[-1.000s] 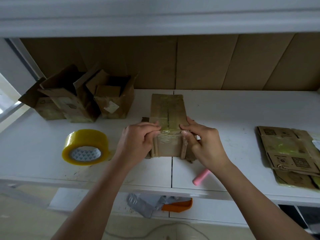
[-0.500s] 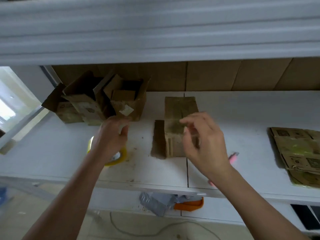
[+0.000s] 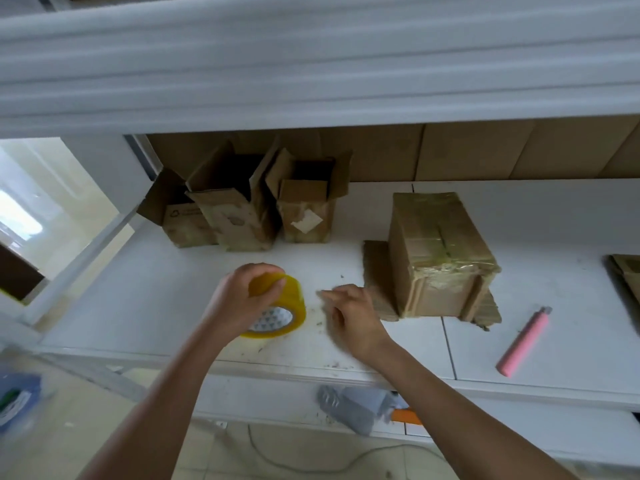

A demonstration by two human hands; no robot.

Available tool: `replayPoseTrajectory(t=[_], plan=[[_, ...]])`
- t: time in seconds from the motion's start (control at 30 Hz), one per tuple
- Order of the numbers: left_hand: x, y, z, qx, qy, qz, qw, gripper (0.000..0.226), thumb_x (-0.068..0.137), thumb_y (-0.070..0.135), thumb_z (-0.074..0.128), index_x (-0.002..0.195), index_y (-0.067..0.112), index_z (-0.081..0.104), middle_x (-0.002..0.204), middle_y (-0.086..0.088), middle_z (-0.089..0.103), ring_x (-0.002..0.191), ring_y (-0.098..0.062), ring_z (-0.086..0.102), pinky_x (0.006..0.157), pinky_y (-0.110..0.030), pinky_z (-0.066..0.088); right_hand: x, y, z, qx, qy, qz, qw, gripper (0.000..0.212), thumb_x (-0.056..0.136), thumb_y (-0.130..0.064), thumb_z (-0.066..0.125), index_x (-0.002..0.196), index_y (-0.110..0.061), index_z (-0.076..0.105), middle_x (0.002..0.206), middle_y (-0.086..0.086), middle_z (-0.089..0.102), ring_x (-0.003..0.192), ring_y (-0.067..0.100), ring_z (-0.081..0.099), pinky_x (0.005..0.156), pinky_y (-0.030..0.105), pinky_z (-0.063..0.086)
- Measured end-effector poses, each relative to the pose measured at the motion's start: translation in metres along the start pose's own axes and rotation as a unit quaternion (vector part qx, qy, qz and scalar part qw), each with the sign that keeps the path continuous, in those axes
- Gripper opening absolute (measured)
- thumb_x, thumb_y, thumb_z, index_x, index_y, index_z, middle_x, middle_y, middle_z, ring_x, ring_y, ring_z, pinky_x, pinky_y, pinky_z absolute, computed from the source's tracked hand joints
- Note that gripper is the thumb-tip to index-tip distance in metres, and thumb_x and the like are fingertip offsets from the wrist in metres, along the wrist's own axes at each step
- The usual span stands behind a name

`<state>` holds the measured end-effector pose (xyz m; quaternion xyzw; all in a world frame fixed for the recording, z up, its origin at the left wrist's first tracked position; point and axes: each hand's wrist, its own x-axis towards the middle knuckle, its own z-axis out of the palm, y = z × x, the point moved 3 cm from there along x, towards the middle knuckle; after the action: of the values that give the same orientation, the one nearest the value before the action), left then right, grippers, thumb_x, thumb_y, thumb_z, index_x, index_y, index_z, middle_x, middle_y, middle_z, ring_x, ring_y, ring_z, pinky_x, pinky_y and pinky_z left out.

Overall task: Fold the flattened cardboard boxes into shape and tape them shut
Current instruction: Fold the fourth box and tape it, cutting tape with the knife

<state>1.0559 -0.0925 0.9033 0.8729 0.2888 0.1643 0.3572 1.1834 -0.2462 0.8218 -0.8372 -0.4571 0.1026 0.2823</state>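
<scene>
Both hands have let go of the box (image 3: 440, 251), which now sits alone on the white counter (image 3: 519, 216) at the middle right of the frame, with shiny tape across its top. The left hand (image 3: 239, 303) has moved over to the yellow tape roll (image 3: 280, 306) near the middle of the frame, and its grip is curled over the top of the roll. The right hand (image 3: 349, 317) hovers just beside the roll with loose fingers, holding nothing. This probably means more tape is coming for the box. A pink cutter (image 3: 523, 341) lies at the lower right. Three open boxes (image 3: 242, 202) stand at the upper left. More flat cardboard (image 3: 627, 271) peeks in at the right edge. A white shelf (image 3: 311, 64) hangs above, and a tiled floor shows below.
</scene>
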Motion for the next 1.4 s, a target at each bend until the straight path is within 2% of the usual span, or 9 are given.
replayPoseTrajectory(t=[0.33, 0.47, 0.57, 0.67, 0.73, 0.87, 1.0, 1.13, 1.4], plan=[[-0.004, -0.03, -0.018, -0.167, -0.041, 0.008, 0.985, 0.018, 0.091, 0.026, 0.066, 0.099, 0.042, 0.068, 0.1, 0.025, 0.067, 0.094, 0.002, 0.063, 0.064, -0.016, 0.053, 0.004, -0.009, 0.018, -0.042, 0.008, 0.064, 0.997, 0.03, 0.1, -0.036, 0.042, 0.122, -0.051, 0.054, 0.142, -0.009, 0.03, 0.128, 0.02, 0.021, 0.106, 0.037, 0.031], [-0.003, -0.033, -0.02, -0.186, -0.052, 0.018, 0.981, 0.019, 0.092, 0.025, 0.066, 0.099, 0.042, 0.068, 0.099, 0.022, 0.068, 0.093, -0.002, 0.065, 0.066, -0.019, 0.055, 0.006, -0.011, 0.017, -0.008, 0.017, 0.088, 0.996, 0.019, 0.093, -0.026, 0.051, 0.094, -0.044, 0.056, 0.134, -0.014, 0.035, 0.125, 0.018, 0.023, 0.095, 0.028, 0.025], [-0.001, -0.035, -0.02, -0.182, -0.061, 0.02, 0.981, 0.018, 0.093, 0.026, 0.065, 0.099, 0.043, 0.068, 0.098, 0.023, 0.068, 0.093, -0.003, 0.065, 0.07, -0.023, 0.057, 0.011, -0.012, 0.017, 0.003, 0.017, 0.081, 0.997, 0.027, 0.085, -0.014, 0.054, 0.073, -0.038, 0.049, 0.118, -0.018, 0.044, 0.121, 0.014, 0.032, 0.087, 0.019, 0.015], [-0.001, -0.034, -0.021, -0.181, -0.068, 0.029, 0.981, 0.017, 0.092, 0.028, 0.066, 0.1, 0.042, 0.067, 0.099, 0.027, 0.066, 0.094, -0.002, 0.064, 0.069, -0.022, 0.057, 0.011, -0.016, 0.012, 0.051, 0.046, 0.06, 0.996, 0.025, 0.08, -0.002, 0.058, 0.074, -0.025, 0.054, 0.094, -0.015, 0.057, 0.101, 0.013, 0.049, 0.088, 0.018, 0.029], [-0.002, -0.033, -0.022, -0.191, -0.083, 0.031, 0.978, 0.02, 0.083, 0.037, 0.07, 0.102, 0.042, 0.066, 0.1, 0.024, 0.066, 0.096, -0.004, 0.064, 0.065, -0.02, 0.055, 0.008, -0.019, 0.005, 0.05, 0.044, 0.057, 0.996, 0.024, 0.079, 0.003, 0.055, 0.075, -0.02, 0.053, 0.08, -0.014, 0.055, 0.083, 0.013, 0.052, 0.073, 0.026, 0.043], [-0.003, -0.037, -0.027, -0.196, -0.114, 0.012, 0.974, 0.048, 0.059, 0.044, 0.082, 0.105, 0.04, 0.068, 0.107, 0.016, 0.064, 0.099, -0.014, 0.063, 0.066, -0.023, 0.057, 0.0, -0.025, -0.005, 0.003, 0.034, 0.036, 0.999, 0.03, 0.081, 0.008, 0.049, 0.082, -0.022, 0.048, 0.081, -0.006, 0.055, 0.075, 0.015, 0.05, 0.063, 0.029, 0.042], [-0.005, -0.033, -0.027, -0.198, -0.128, 0.022, 0.972, 0.06, 0.042, 0.05, 0.092, 0.098, 0.046, 0.071, 0.104, 0.019, 0.066, 0.098, -0.007, 0.062, 0.071, -0.029, 0.059, -0.004, -0.047, -0.033, -0.004, 0.089, -0.01, 0.996, 0.019, 0.091, 0.004, 0.046, 0.089, -0.014, 0.052, 0.085, 0.007, 0.053, 0.067, 0.022, 0.051, 0.059, 0.035, 0.043], [-0.011, -0.014, -0.016, -0.227, -0.109, 0.059, 0.966, 0.059, 0.046, 0.043, 0.089, 0.101, 0.038, 0.07, 0.104, 0.011, 0.067, 0.101, -0.014, 0.063, 0.078, -0.038, 0.059, -0.006, -0.064, -0.085, 0.034, 0.169, -0.04, 0.984, 0.012, 0.094, 0.0, 0.049, 0.088, -0.008, 0.056, 0.083, 0.009, 0.052, 0.063, 0.025, 0.056, 0.059, 0.04, 0.05], [-0.006, 0.048, -0.016, -0.295, -0.081, 0.095, 0.947, 0.051, 0.06, 0.022, 0.086, 0.107, 0.024, 0.068, 0.102, 0.001, 0.074, 0.093, -0.019, 0.071, 0.068, -0.025, 0.059, -0.039, -0.045, -0.152, -0.028, 0.216, 0.013, 0.976, 0.011, 0.092, -0.008, 0.059, 0.091, -0.014, 0.067, 0.083, 0.002, 0.065, 0.071, 0.018, 0.059, 0.063, 0.032, 0.046]])
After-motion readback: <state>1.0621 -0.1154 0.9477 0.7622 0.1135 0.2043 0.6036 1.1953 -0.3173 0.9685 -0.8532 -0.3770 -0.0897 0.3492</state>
